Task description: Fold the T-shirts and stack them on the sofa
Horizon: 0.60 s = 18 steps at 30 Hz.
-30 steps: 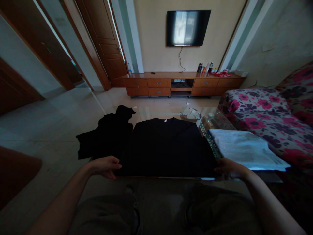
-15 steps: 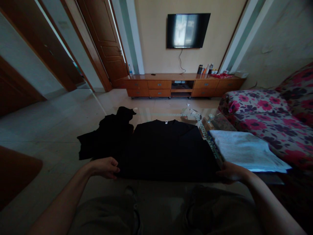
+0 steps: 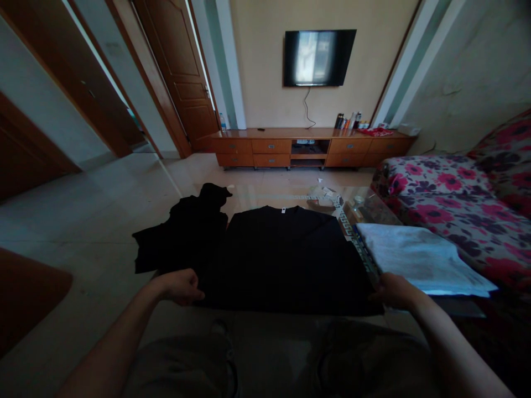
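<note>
A black T-shirt (image 3: 286,260) lies spread on the glass table, its neckline with a small white label facing away from me. My left hand (image 3: 182,286) pinches its near left edge. At the near right corner, my right hand (image 3: 394,291) is closed on the same T-shirt. Another black garment (image 3: 182,229) lies rumpled against its left side. To the right, beside my right hand, rests a light blue-grey folded cloth (image 3: 423,257). My fingertips are partly lost in the dark fabric.
The glass table (image 3: 265,196) has a patterned border, with a crumpled clear plastic wrapper (image 3: 326,196) and a small glass jar (image 3: 357,203) on it. A flowered sofa (image 3: 452,188) stands at the right. Beyond is a low wooden cabinet (image 3: 271,146) under a wall television (image 3: 319,58).
Both hands keep their hold on the T-shirt and have barely moved. The whole view has shifted slightly, with things sitting a little lower in the picture.
</note>
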Tool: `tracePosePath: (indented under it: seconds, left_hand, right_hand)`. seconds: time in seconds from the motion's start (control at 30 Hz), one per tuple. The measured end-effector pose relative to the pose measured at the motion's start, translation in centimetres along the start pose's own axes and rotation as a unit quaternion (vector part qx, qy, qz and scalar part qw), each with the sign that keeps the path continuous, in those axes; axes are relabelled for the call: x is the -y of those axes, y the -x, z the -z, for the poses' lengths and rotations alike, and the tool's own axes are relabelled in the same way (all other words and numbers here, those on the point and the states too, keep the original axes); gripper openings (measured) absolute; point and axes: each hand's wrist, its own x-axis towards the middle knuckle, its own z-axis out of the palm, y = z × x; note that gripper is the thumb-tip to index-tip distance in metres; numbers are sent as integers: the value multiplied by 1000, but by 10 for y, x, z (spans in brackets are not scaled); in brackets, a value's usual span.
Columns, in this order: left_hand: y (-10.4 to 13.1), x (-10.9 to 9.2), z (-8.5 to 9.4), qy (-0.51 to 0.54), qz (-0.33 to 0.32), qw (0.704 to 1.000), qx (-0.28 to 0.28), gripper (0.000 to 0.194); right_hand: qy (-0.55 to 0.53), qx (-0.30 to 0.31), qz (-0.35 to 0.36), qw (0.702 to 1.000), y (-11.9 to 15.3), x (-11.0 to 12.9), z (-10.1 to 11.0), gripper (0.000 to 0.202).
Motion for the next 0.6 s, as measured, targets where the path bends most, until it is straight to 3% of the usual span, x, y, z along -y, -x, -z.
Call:
tracePosePath:
  seconds: [0.1, 0.2, 0.27, 0.4, 0.5, 0.6]
  left_hand:
    - [-2, -27, -2, -77, -61, 983, -158, 38]
    - [-16, -63, -21, -109, -213, 923, -301, 47]
    - [-32, -79, -39, -141, -242, 908, -310, 64]
    - [-69, -87, -65, -190, -188, 925, -268, 78]
    - [-89, -87, -63, -197, -207, 911, -297, 76]
    - [-101, -91, -53, -202, -237, 888, -339, 69]
  right_hand:
    - [54, -93, 17, 994, -10, 24, 2, 30]
    - [62, -155, 114, 979, -22, 59, -13, 46]
    - [76, -150, 149, 974, -30, 78, -33, 60]
    - [108, -104, 88, 985, -51, 92, -72, 65]
    - [121, -130, 88, 980, -71, 88, -79, 64]
    - [118, -154, 94, 976, -89, 85, -73, 63]
